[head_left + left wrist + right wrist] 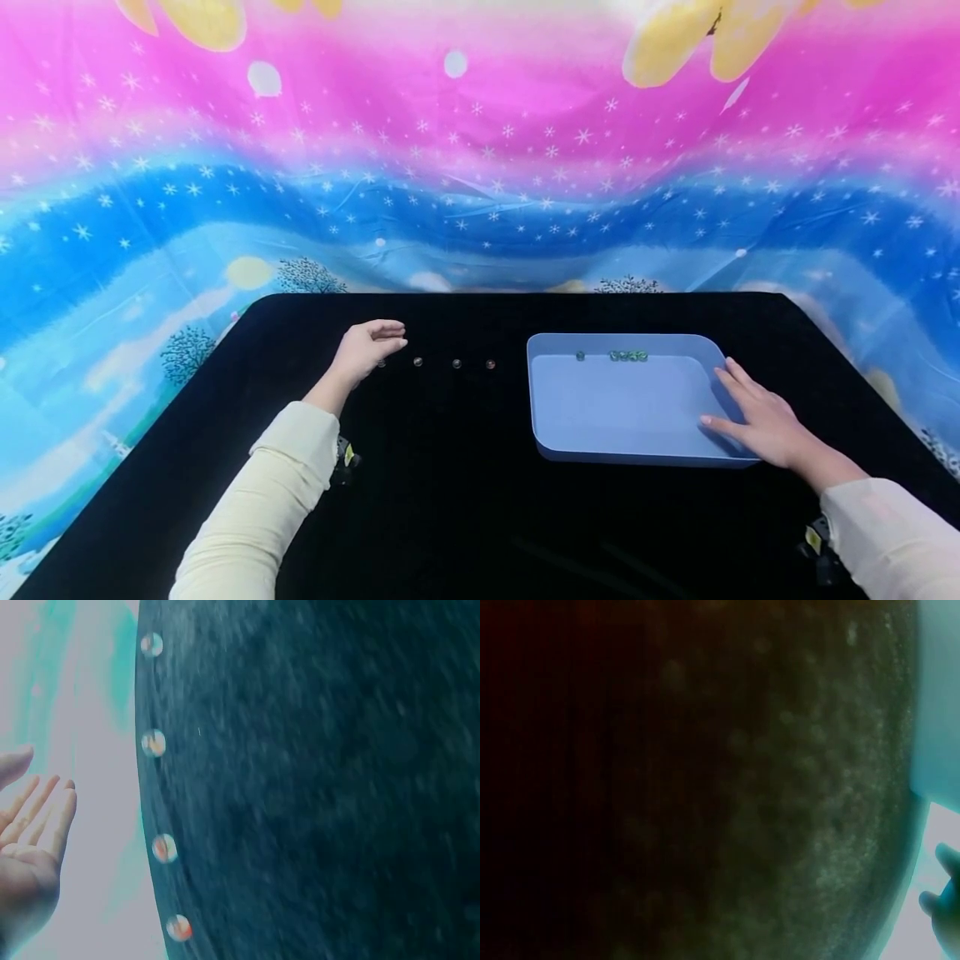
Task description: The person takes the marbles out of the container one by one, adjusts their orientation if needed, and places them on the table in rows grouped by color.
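Note:
My left hand (369, 350) hovers over the left end of a spaced row of several clear glass marbles. In the left wrist view, the left hand's fingers (56, 825) stretch out with the thumb apart and nothing in the palm. Among the row are a marble (417, 362) near the hand and a reddish marble (491, 364) at the right end. A blue-grey tray (534, 400) stands right of them. My right hand (768, 425) lies at its right rim, fingers spread and thumb reaching over the inside. Inside, several green marbles (628, 356) line the back wall, with a lone marble (581, 356) to their left.
A black cloth (442, 517) covers the table. Behind it hangs a pink and blue patterned curtain (480, 167). Small dark devices sit at both wrists, the left device (345, 458) below the sleeve. The right wrist view shows mostly dark cloth and the tray's pale side (941, 697).

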